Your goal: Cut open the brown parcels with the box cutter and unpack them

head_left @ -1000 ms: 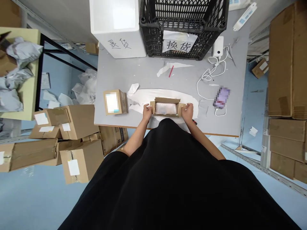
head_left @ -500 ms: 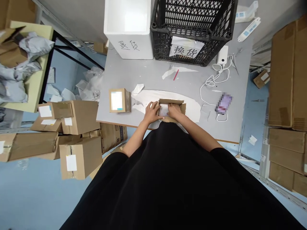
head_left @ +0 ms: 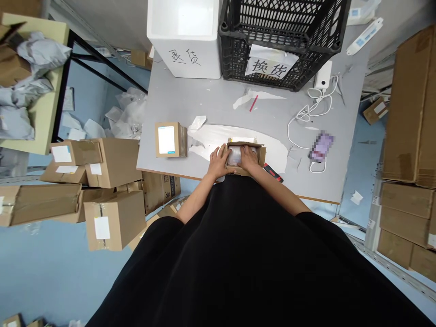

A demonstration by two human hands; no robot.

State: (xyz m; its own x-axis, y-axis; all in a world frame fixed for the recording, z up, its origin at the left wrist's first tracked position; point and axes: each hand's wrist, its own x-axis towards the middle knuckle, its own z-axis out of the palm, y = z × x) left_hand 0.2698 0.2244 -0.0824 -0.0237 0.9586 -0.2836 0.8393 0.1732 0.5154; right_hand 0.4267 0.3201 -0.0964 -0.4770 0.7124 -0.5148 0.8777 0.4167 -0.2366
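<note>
On the table (head_left: 170, 104), a plastic crate (head_left: 282, 41) stands at the far edge, and a foam box (head_left: 182, 38) stands just to its left. An open cardboard box (head_left: 245, 158) lies near the near edge, with a small carton (head_left: 168, 139) on its left side and a power bank (head_left: 323, 76) farther away on its right.

Left hand (head_left: 218, 162) and right hand (head_left: 248, 156) resting at cardboard box (head_left: 245, 170). Forward route running across grey surface (head_left: 204, 102), stopping at black plastic crate (head_left: 282, 45) and white foam box (head_left: 184, 41). Labelled carton (head_left: 170, 140) blocking leftward path, narrow gap showing between it and left hand. Rightward, white charging cable (head_left: 301, 122) and blurred phone (head_left: 321, 146) lying across route. Red-and-black tool (head_left: 272, 173) sitting just beside box, at surface's near edge.
</note>
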